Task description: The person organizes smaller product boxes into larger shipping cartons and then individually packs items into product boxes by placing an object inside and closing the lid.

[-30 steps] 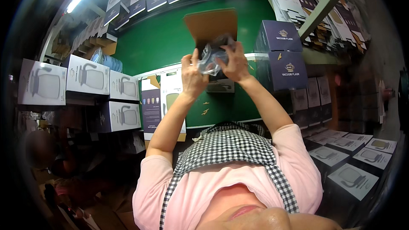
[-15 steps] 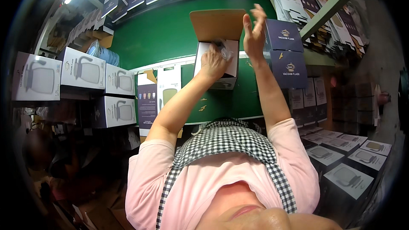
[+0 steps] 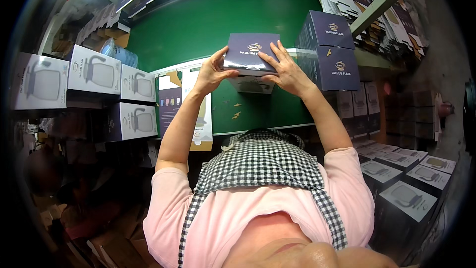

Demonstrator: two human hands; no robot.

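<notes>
navy box [image 3: 250,51], both hands pressing lid

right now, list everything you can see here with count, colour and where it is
dark blue box: one, closed, held over the green table
stacked dark blue boxes: two, right of the held box
white boxes with jug pictures: several, stacked at left
flat box blanks: many, lower right, more along the top edge
upright printed cards: a few, at the table's near edge
checked apron: one, black and white, over a pink shirt
left hand: grip on the box's left side
right hand: fingers spread on its lid
</notes>
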